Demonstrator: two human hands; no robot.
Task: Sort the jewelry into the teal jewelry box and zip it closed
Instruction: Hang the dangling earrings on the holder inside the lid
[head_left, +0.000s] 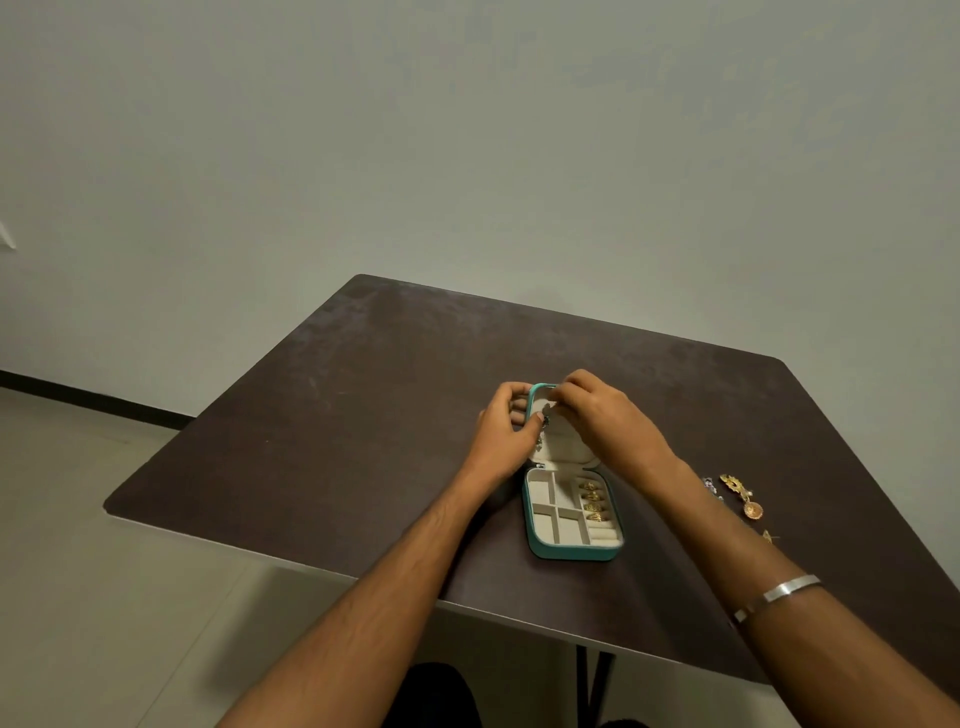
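Note:
The teal jewelry box lies open on the dark table, its lid standing up at the far side. Several gold rings sit in the ring rolls at the base's right. My left hand grips the lid's left edge and pinches a small dark piece of jewelry against the lid's cream lining. My right hand reaches over the lid's top, fingertips pinching at the same spot. Loose gold jewelry lies on the table to the right of my right forearm.
The dark brown table has rounded corners and its near edge runs diagonally below the box. A small silver-purple piece and a small gold stud lie near the gold pieces. A silver bangle circles my right wrist.

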